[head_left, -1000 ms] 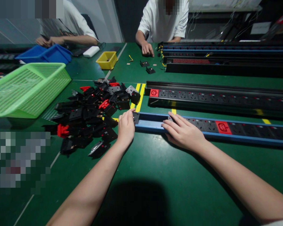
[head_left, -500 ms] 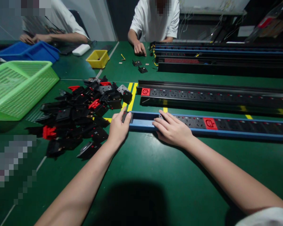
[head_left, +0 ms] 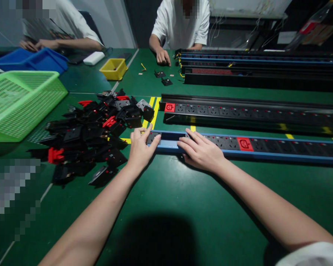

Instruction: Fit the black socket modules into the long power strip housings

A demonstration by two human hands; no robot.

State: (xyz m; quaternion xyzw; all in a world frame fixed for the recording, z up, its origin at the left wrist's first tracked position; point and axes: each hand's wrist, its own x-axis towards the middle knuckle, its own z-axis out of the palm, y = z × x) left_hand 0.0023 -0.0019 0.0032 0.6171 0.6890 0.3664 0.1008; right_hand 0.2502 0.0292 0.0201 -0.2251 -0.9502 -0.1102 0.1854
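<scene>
A long blue rail [head_left: 269,157] lies across the green table, fitted with black socket modules and one red socket [head_left: 244,144]. At its left end my left hand [head_left: 141,149] has thumb and forefinger on a black socket module [head_left: 154,137] inside the channel. My right hand [head_left: 201,149] rests over the rail with its fingers extended, touching the modules there. Between the hands a stretch of channel [head_left: 169,137] holds no module. Left of my left hand lies a pile of loose black and red modules [head_left: 77,135].
Beyond the blue rail lies a black rail [head_left: 255,116] with sockets. A green basket [head_left: 24,107], a blue bin [head_left: 47,61] and a yellow box [head_left: 113,70] stand left. More rails [head_left: 261,81] lie at the back, where two people in white sit.
My left hand has shifted slightly right along with the black module, and the module-free stretch of channel is shorter. My right hand is nearly unmoved.
</scene>
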